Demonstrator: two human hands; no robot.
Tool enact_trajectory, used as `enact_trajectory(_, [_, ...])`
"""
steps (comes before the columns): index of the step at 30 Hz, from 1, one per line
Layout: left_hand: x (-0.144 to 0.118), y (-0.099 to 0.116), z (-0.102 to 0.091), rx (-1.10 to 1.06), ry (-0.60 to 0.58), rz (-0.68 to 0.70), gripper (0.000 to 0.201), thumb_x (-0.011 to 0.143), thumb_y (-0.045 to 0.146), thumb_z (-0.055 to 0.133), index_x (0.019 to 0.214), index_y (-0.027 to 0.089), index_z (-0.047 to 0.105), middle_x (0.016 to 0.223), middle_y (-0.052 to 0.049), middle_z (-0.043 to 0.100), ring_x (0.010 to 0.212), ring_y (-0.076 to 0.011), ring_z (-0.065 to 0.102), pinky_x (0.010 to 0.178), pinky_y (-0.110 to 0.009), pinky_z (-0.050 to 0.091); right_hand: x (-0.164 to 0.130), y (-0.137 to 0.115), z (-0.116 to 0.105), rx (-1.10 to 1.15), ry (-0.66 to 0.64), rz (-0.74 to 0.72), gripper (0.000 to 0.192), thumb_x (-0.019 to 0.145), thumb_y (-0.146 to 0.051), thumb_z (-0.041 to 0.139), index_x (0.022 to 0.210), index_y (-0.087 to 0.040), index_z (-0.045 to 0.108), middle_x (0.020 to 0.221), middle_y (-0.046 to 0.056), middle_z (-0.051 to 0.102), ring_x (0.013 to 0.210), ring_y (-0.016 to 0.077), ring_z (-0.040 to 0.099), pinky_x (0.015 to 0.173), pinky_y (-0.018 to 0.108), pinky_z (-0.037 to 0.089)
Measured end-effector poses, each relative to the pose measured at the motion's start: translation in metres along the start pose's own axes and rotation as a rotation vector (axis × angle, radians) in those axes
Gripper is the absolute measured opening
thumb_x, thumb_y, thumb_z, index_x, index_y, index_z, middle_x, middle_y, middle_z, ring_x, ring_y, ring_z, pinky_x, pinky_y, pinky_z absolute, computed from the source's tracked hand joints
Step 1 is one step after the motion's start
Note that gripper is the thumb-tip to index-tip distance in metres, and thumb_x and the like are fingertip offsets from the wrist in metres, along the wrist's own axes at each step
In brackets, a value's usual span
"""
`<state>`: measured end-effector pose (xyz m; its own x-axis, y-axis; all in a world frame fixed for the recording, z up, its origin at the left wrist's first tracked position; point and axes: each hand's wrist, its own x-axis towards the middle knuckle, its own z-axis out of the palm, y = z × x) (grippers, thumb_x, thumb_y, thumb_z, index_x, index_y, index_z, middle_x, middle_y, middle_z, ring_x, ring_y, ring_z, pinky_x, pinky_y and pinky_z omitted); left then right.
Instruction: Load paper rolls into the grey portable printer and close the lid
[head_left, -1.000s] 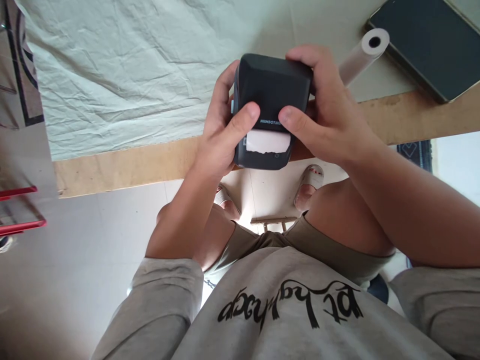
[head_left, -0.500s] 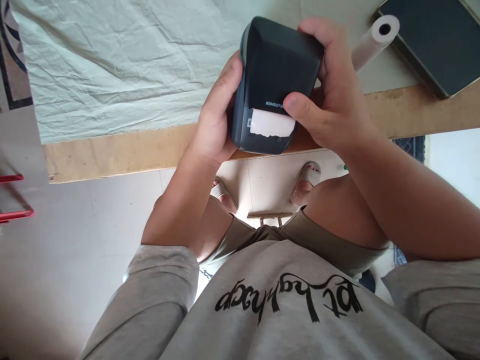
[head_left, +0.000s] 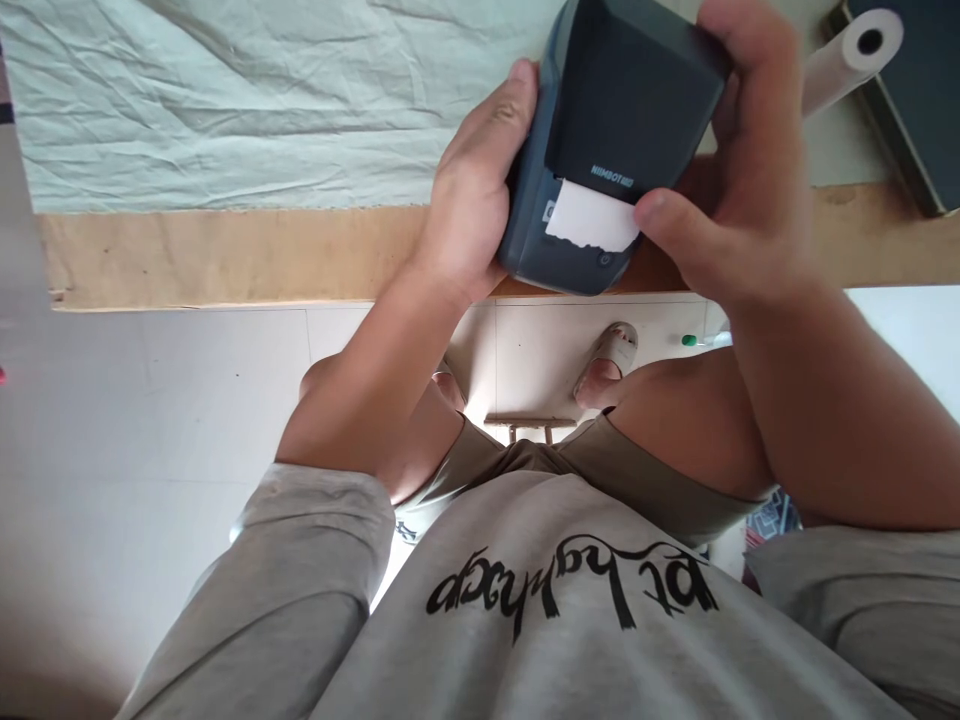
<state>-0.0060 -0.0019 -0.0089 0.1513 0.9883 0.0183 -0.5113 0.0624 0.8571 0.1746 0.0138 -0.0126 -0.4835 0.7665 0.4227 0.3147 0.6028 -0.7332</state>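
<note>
A dark label printer (head_left: 634, 95) marked NIIMBOT is held up over the table's front edge, tilted in the view. From its slot sticks a white paper strip (head_left: 592, 217) with a ragged torn edge. My left hand (head_left: 476, 185) is closed around the printer's left side, thumb along the casing. On the opposite side, my right hand (head_left: 761, 180) grips the printer, its fingers at the upper right corner and its thumb tip at the strip's right end. The printer's underside and some fingertips are hidden.
A pale green cloth (head_left: 262, 110) covers the table, whose bare wooden edge (head_left: 240, 255) runs across in front of me. At the right lie a white paper roll (head_left: 840, 70) and a dark flat box-like object (head_left: 922, 120). A small green-capped item (head_left: 690, 340) is on the floor.
The printer and both hands sit further right and a little higher in view, and the printer leans more. The whole view has shifted too. Both hands keep their hold.
</note>
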Motion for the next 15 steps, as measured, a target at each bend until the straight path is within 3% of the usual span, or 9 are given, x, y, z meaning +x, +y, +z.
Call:
enact_trajectory(2, [-0.001, 0.000, 0.001, 0.025, -0.035, 0.074, 0.026, 0.087, 0.032, 0.034, 0.075, 0.013, 0.048, 0.077, -0.003, 0.047, 0.074, -0.0090, 0.050, 0.074, -0.026, 0.042, 0.001, 0.002, 0.001, 0.003, -0.001, -0.021, 0.075, 0.067, -0.039, 0.061, 0.131, -0.024, 0.024, 0.133, 0.004, 0.028, 0.122, 0.0140, 0.035, 0.106, 0.025, 0.035])
enact_trajectory(5, [-0.001, 0.002, 0.001, 0.032, -0.056, 0.080, 0.027, 0.088, 0.027, 0.030, 0.074, 0.012, 0.047, 0.073, -0.003, 0.043, 0.070, -0.0069, 0.047, 0.071, -0.023, 0.041, 0.002, 0.001, 0.002, 0.003, -0.003, -0.063, 0.074, 0.066, -0.037, 0.062, 0.131, -0.026, 0.027, 0.133, 0.004, 0.029, 0.124, 0.0161, 0.034, 0.109, 0.029, 0.033])
enact_trajectory(10, [0.000, 0.005, -0.001, 0.091, -0.098, 0.127, 0.023, 0.087, 0.023, 0.031, 0.068, 0.015, 0.042, 0.061, 0.000, 0.035, 0.064, -0.0063, 0.045, 0.066, -0.020, 0.039, 0.004, -0.007, 0.001, -0.010, -0.013, -0.056, 0.069, 0.068, -0.035, 0.060, 0.130, -0.029, 0.029, 0.133, 0.000, 0.029, 0.125, 0.0147, 0.033, 0.111, 0.027, 0.031])
enact_trajectory(12, [0.000, 0.004, -0.003, 0.110, -0.090, 0.153, 0.023, 0.087, 0.023, 0.030, 0.067, 0.015, 0.039, 0.059, 0.001, 0.032, 0.062, -0.0053, 0.045, 0.064, -0.019, 0.038, 0.004, -0.013, 0.000, -0.036, -0.004, 0.012, 0.066, 0.069, -0.037, 0.060, 0.128, -0.029, 0.032, 0.130, 0.000, 0.032, 0.121, 0.0134, 0.037, 0.100, 0.022, 0.041])
enact_trajectory(13, [0.000, 0.004, -0.003, 0.126, -0.091, 0.149, 0.024, 0.087, 0.023, 0.028, 0.067, 0.015, 0.038, 0.060, 0.001, 0.031, 0.063, -0.0045, 0.046, 0.065, -0.018, 0.039, 0.004, -0.015, -0.001, -0.052, 0.018, 0.057, 0.063, 0.068, -0.038, 0.060, 0.126, -0.028, 0.036, 0.127, 0.001, 0.036, 0.117, 0.0129, 0.039, 0.087, 0.018, 0.047])
enact_trajectory(15, [0.001, 0.003, -0.004, 0.150, -0.083, 0.123, 0.026, 0.087, 0.023, 0.025, 0.067, 0.015, 0.039, 0.062, 0.001, 0.032, 0.064, -0.0032, 0.048, 0.069, -0.018, 0.040, 0.004, -0.020, -0.003, -0.063, 0.106, 0.125, 0.060, 0.065, -0.042, 0.061, 0.120, -0.024, 0.045, 0.120, 0.003, 0.042, 0.107, 0.0118, 0.043, 0.060, 0.014, 0.043])
